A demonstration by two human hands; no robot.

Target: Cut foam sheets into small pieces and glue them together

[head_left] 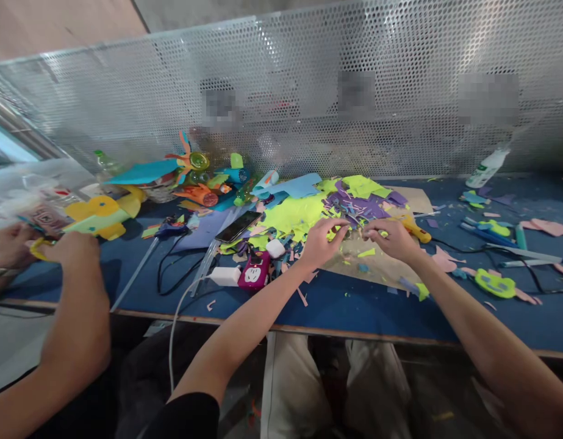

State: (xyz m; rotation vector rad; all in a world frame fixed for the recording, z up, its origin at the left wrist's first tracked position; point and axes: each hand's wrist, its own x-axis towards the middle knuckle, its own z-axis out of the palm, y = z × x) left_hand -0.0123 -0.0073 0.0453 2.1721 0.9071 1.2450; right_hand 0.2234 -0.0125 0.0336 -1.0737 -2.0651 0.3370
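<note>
My left hand [324, 242] and my right hand [390, 238] hover close together over a brown sheet [368, 259] strewn with scraps. On each hand the thumb and fingers are drawn together. Whatever sits between the fingertips is too small to make out. Just behind them lies a heap of lime-green scraps [294, 214] and purple scraps [361, 201], apparently foam or paper. A yellow glue gun [416, 229] rests beside my right hand, partly hidden by it, with a black cord running right.
At left a co-worker's hands hold yellow scissors [41, 249]. A purple power adapter [254, 270], white charger [225, 276] and phone [238, 226] lie left of me. A lime-green cutout [494, 284], glue sticks and a bottle [488, 167] lie right. A perforated metal panel [281, 91] stands behind.
</note>
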